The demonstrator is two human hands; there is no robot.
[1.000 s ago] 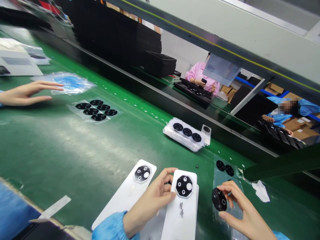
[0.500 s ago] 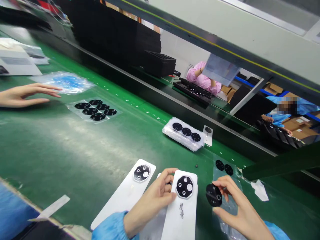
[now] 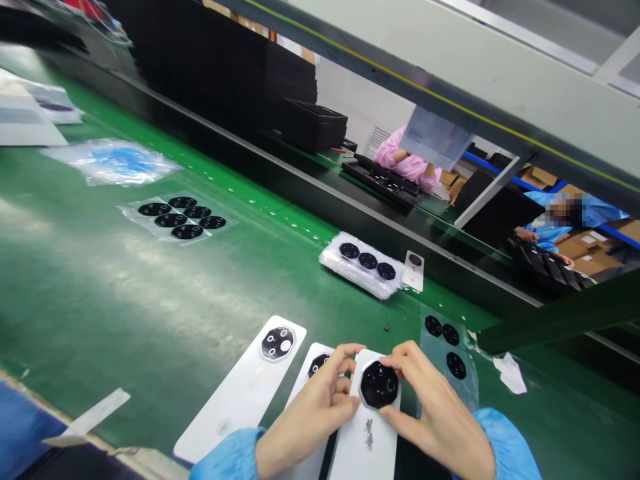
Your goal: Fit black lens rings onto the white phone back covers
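In the head view, my left hand (image 3: 320, 407) is closed on the side edge of a white phone back panel (image 3: 365, 460) with dark characters printed on it. My right hand (image 3: 435, 407) pinches a black octagonal lens cover (image 3: 379, 385) between thumb and fingers. The cover lies over the panel's camera area; whether it is fully seated I cannot tell. Under my left wrist lies another white panel (image 3: 311, 381), partly hidden, and further left a third white panel (image 3: 240, 393) with a dark camera cutout. A clear film sheet (image 3: 465, 383) with several black covers lies beyond my right hand.
A stack of film sheets (image 3: 360, 280) carries black covers near the ledge, beside a small white card (image 3: 414, 272). Further left lie another sheet of covers (image 3: 185, 220) and a clear bag with blue contents (image 3: 113, 162). A torn white scrap (image 3: 510, 373) lies right. Co-workers sit beyond the ledge.
My right hand has moved left, bringing the black lens cover from beside the panel onto its camera area. Another person's hand at the far left has gone out of view.
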